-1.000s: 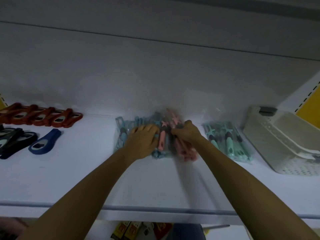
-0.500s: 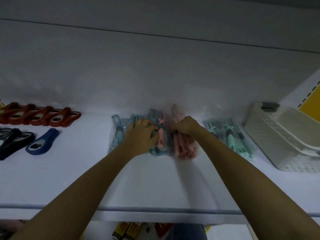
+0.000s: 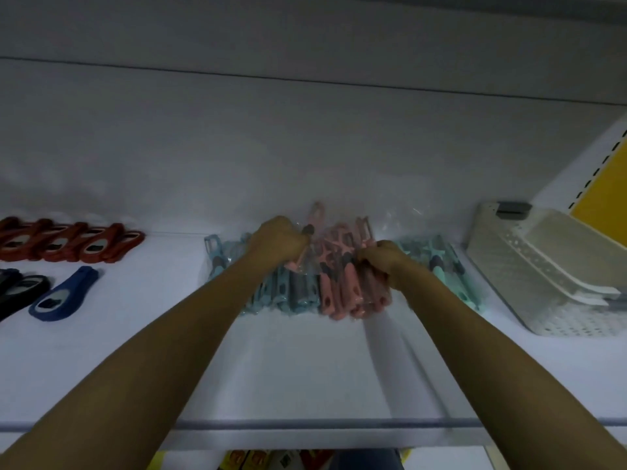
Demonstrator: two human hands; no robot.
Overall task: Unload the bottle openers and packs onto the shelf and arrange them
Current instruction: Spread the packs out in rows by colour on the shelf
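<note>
Left grip and right grip both curl round the pink packs at the far middle of the shelf. Blue packs crowd their left, teal packs their right. Red bottle openers lie left, a white basket right.

Shop, sales shelving. Evidence:
- white shelf with a clear strip rail along its front edge
- slotted upright and yellow panel at the right end
- stock is duplicates grouped by colour: overlapping row of red bottle openers, with black openers and a blue opener in front of it
- clear-bagged packs of teal and pink handled tools sit side by side mid-shelf
- white perforated basket on the shelf at right
- packaged goods on the level below
</note>
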